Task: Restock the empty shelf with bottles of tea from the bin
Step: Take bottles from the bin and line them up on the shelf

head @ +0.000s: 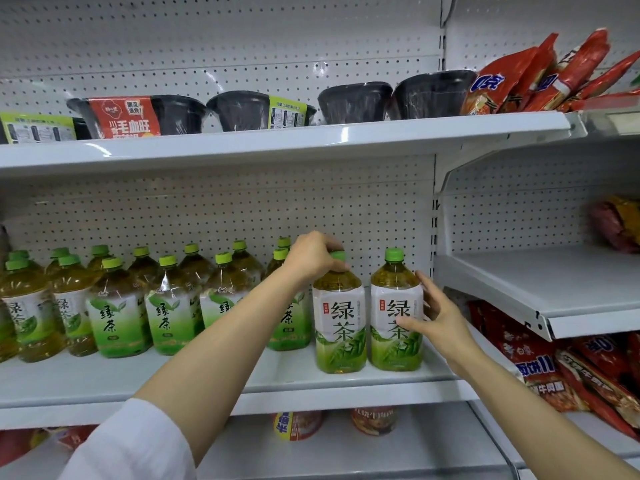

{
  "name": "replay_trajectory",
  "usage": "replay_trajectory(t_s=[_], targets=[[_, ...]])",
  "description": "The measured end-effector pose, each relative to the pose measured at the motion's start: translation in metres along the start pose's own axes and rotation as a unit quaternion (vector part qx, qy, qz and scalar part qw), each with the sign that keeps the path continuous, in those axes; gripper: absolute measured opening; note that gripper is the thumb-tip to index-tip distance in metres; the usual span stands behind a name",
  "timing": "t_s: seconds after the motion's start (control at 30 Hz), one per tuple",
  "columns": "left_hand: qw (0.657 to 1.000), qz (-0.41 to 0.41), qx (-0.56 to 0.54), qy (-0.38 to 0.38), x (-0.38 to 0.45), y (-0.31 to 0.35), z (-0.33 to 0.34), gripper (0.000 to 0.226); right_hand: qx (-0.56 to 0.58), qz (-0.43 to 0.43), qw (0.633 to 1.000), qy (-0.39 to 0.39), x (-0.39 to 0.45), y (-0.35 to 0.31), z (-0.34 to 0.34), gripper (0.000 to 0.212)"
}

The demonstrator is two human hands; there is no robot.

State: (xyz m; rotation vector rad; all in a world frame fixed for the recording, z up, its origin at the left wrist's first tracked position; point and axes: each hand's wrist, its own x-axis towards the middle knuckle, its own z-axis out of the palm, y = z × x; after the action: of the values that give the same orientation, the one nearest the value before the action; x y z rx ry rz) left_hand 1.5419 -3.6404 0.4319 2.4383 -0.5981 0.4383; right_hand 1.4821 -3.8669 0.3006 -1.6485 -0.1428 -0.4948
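Two large green tea bottles stand side by side near the front right of the white middle shelf (207,379). My left hand (313,254) grips the green cap and neck of the left bottle (339,327). The right bottle (394,299) stands upright with its cap free, and my right hand (438,315) has its thumb across the label and its fingers spread along the bottle's right side. Several more tea bottles (114,306) fill the shelf to the left in two rows. The bin is out of view.
The shelf above carries black instant-meal bowls (353,102) and red snack bags (540,74). To the right, a neighbouring white shelf (554,282) sits higher, with red noodle packs (561,368) below it. Cup noodles (298,424) stand on the shelf underneath.
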Motion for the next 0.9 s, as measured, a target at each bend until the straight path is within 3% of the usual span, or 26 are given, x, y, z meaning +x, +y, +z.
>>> replay_trajectory(t_s=[0.33,0.63,0.9], targets=[[0.999,-0.008,-0.021,0.022,0.008,-0.005,0.006,0.041,0.032,-0.009,0.999,-0.006,0.003,-0.004,-0.003,0.092],[0.996,-0.044,-0.07,-0.012,0.041,-0.014,0.005,0.043,0.068,0.001,0.998,0.017,0.02,0.009,-0.006,0.092],[0.998,-0.057,-0.032,0.018,0.096,-0.014,0.025,0.038,0.085,0.001,0.995,0.049,0.053,0.026,-0.014,0.092]])
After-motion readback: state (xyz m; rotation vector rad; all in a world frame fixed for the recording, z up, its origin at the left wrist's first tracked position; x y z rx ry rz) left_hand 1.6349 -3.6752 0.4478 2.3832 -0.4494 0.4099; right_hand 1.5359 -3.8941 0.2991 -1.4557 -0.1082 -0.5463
